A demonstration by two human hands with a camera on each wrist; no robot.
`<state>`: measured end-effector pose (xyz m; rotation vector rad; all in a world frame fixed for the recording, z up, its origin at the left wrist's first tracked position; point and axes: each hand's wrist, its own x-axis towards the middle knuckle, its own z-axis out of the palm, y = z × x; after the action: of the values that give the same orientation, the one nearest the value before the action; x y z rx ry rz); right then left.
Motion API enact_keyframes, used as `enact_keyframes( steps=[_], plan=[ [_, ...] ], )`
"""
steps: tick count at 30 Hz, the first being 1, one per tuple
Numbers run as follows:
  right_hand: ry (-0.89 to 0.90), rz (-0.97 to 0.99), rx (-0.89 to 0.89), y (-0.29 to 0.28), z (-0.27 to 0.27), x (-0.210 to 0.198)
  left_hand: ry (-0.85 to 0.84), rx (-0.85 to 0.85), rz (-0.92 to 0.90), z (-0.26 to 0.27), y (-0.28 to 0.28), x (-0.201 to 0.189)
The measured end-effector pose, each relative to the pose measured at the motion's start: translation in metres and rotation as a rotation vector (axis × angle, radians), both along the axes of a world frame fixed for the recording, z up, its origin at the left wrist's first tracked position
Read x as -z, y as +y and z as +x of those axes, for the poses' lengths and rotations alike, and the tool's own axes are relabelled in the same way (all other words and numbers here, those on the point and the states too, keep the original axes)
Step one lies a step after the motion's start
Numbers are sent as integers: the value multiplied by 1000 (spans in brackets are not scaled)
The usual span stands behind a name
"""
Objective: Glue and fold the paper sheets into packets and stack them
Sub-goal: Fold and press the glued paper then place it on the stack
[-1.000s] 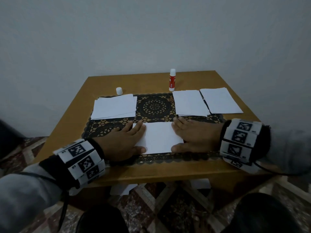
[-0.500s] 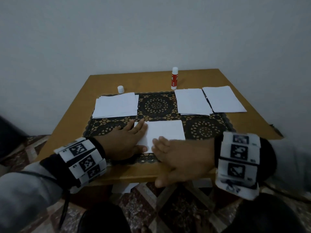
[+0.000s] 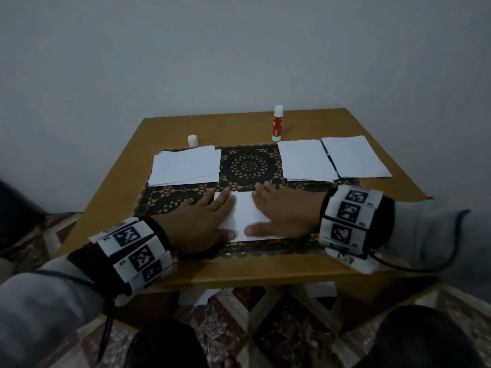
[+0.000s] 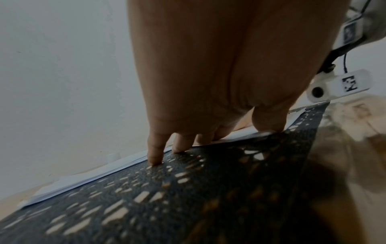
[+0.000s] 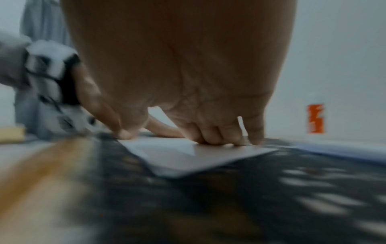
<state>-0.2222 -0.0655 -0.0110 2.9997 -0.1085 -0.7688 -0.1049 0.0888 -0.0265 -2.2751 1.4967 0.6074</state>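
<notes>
Straight, slightly spread fingers of the left hand [image 3: 198,220] and right hand [image 3: 285,212] press flat on the folded white paper packet [image 3: 245,217], lying on the black lace mat [image 3: 248,168] at the table's near edge. Thin, light and limp, it would likely slide; lift it by an edge.

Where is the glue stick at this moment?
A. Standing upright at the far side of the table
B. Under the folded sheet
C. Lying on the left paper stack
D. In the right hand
A: the glue stick stands upright on the table, beyond the paper stacks, untouched by both hands.
</notes>
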Motion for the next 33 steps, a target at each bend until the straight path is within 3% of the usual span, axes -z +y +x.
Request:
enact_keyframes(
  steps=[4,9,14,17,19,23,29,33],
  plan=[
    [66,12,-222,27,-23,1,-14,17,-9,2,-1,0],
    [20,-55,15,-14,6,3,-18,11,-6,1,-1,2],
    [90,35,-211,13,-39,10,-15,8,8,2,-1,-1],
    [86,17,-85,-15,-38,3,-40,10,5,-7,-2,-5],
    [73,-31,10,-35,-32,2,-65,91,1,-28,-1,-9],
    [76,-70,11,-39,-34,11,127,290,13,-64,-4,-14],
    [77,-29,38,-40,-34,9,-74,50,33,-15,-32,-14],
    [71,-34,32,-40,-34,10,69,288,103,-51,-26,-11]
  ],
)
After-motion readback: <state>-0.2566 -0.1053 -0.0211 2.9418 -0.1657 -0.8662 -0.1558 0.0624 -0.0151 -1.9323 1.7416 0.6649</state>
